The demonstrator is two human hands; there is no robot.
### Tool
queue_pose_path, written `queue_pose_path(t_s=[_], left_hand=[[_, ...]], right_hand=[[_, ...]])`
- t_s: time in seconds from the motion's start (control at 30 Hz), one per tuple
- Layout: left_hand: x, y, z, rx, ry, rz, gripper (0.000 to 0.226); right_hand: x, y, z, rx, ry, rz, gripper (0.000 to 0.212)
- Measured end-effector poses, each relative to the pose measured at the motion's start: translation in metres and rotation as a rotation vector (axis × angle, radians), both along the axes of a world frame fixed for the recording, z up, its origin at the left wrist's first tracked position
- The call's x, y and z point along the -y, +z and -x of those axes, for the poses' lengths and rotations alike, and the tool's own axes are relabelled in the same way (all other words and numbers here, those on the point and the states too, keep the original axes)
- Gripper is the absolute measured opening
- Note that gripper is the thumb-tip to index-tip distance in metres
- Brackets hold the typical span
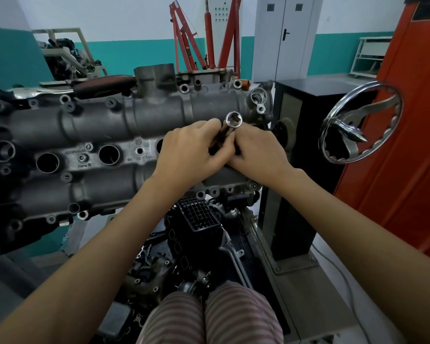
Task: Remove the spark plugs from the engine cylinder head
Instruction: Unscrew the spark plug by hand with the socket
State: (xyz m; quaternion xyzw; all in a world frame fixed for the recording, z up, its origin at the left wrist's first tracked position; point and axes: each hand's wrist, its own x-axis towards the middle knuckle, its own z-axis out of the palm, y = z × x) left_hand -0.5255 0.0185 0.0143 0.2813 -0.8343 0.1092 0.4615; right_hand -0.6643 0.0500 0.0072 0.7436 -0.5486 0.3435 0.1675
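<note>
From the head camera, both hands are meeting over the right end of the cylinder head [104, 120], which is lying on its stand with the row of spark plug wells facing the person. The left hand [191, 155] is curling its fingers around the dark shaft of a spark plug socket [233, 119]. The right hand [256, 152] is closing on the same shaft from the other side, its fingertips pressed against those of the left. The socket's bright open drive end is pointing up just beyond the knuckles, so the tool appears to be standing in the well hidden beneath the hands, probably being seated or drawn out with two hands for straightness.

No spark plug is visible; whether one is sitting inside the socket or down in that well cannot be told. Just left of the left hand another well [160, 145] is partly covered, and further left two open wells [109, 155] are showing only dark bores.

Beyond the left hand, a wooden-handled tool [104, 84] is resting on the far edge of the casting, likely parked within reach. To the right of the right hand, the stand's chrome handwheel [360, 122] is sitting untouched.
</note>
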Motion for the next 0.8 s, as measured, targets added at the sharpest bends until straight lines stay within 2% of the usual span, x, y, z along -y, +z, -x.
queue_pose_path(t_s=[0.1,0.17,0.3,0.43,0.57,0.67,0.8], left_hand=[[-0.0020,0.0005,0.0011,-0.005,-0.007,0.001,0.038],[-0.0006,0.0002,0.0005,-0.003,0.000,0.013,0.036],[0.0038,0.0002,-0.0016,0.003,0.012,-0.004,0.053],[0.0021,0.0000,-0.0004,0.016,0.008,-0.013,0.057],[0.0001,0.0000,0.0007,-0.003,0.006,-0.015,0.046],[-0.0005,-0.0002,0.0012,0.002,-0.005,0.001,0.041],[0.0030,0.0000,-0.0009,0.024,0.016,-0.016,0.058]], right_hand=[[0.0023,-0.0003,0.0008,-0.028,-0.039,-0.020,0.040],[0.0036,-0.0010,0.0018,-0.039,-0.051,-0.031,0.032],[0.0027,-0.0017,0.0017,-0.040,-0.067,-0.024,0.024],[-0.0006,-0.0026,0.0008,-0.027,-0.026,0.003,0.019],[0.0021,-0.0014,0.0001,-0.040,-0.051,-0.055,0.027],[0.0033,-0.0008,0.0017,-0.047,-0.054,-0.049,0.024],[0.0001,-0.0001,0.0002,0.008,-0.016,0.010,0.025]])
